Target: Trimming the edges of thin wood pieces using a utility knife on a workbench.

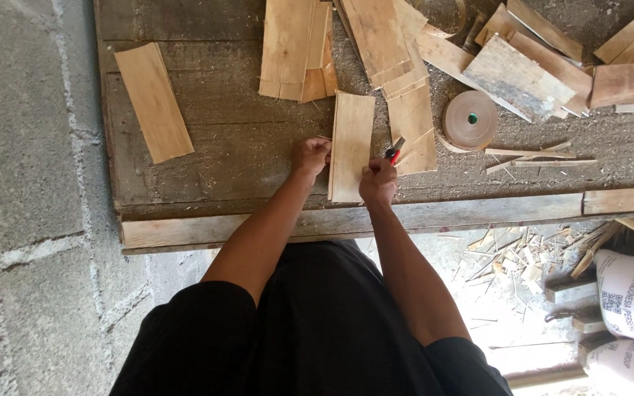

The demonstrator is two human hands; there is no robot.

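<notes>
The left hand (311,155) pinches the left edge of a pale, thin rectangular wood slat (351,145); the right hand (378,180) closes its grip on the slat's lower right corner, also holding a small red-handled cutter (395,151). The slat lies on the rough dark wooden tabletop (243,147), near a roll of brown tape (469,119).

— What's that thin board (351,147) your hands pinch?
— Pale raw wood, matt and smooth-sawn. Your workbench (221,139) is grey weathered timber, rough, dusted with sawdust; the tape roll (469,119) looks papery.
</notes>
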